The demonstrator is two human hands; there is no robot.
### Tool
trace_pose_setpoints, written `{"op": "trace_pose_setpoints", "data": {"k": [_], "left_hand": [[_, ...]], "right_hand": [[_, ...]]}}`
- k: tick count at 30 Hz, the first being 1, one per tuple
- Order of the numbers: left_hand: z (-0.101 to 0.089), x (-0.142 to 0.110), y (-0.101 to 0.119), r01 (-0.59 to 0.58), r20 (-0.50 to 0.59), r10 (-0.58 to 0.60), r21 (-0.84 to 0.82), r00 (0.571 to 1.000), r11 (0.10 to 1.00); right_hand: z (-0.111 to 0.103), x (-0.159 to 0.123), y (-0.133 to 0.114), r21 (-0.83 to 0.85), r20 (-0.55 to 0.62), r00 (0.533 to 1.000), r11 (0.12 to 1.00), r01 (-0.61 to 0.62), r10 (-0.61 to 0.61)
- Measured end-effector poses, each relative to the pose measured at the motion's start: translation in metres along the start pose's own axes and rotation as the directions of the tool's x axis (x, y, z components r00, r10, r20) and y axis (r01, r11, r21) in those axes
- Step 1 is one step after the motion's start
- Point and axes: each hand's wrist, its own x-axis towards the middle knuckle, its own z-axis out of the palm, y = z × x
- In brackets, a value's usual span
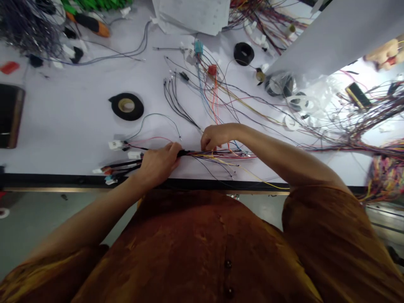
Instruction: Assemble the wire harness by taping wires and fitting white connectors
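A bundle of thin coloured wires (221, 154) lies along the near edge of the white table (63, 126). My left hand (159, 163) is closed on the bundle where it is wrapped in black. My right hand (217, 136) is curled just to the right of it, fingers pinched down on the loose wires. Left of my left hand, the bundle's black-wrapped branches end in small white connectors (115, 145). More wires fan away from my right hand toward the back of the table.
A roll of black tape (126, 106) lies at left centre; a smaller black roll (243, 53) lies farther back. Papers (195, 14), a screwdriver (90, 23) and wire heaps (362, 122) crowd the back and right. Another person's hand (386, 52) shows at top right.
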Motion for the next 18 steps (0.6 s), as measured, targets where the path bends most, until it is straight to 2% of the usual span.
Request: {"op": "trace_pose_setpoints", "data": {"k": [5, 10, 13, 16, 18], "left_hand": [[0.003, -0.006, -0.001, -0.022, -0.05, 0.021, -0.023, 0.999, 1.0], [0.008, -0.01, -0.003, -0.087, -0.121, 0.084, -0.013, 0.989, 0.996], [0.011, -0.011, -0.004, -0.115, -0.114, 0.113, -0.01, 0.987, 0.993], [0.014, -0.01, -0.006, -0.137, -0.109, 0.132, -0.045, 0.985, 0.989], [0.015, -0.009, -0.006, -0.135, -0.108, 0.126, -0.086, 0.986, 0.987]], "right_hand": [[-0.008, 0.007, 0.001, 0.034, 0.174, 0.985, 0.999, -0.028, 0.021], [-0.011, 0.007, -0.001, 0.01, 0.212, 0.977, 1.0, 0.009, -0.011], [-0.014, 0.006, -0.001, 0.003, 0.21, 0.977, 0.999, 0.047, -0.046], [-0.013, 0.005, -0.002, -0.058, 0.138, 0.987, 0.994, 0.089, -0.08], [-0.009, 0.005, -0.004, -0.08, 0.083, 0.994, 0.994, 0.073, -0.066]]}}
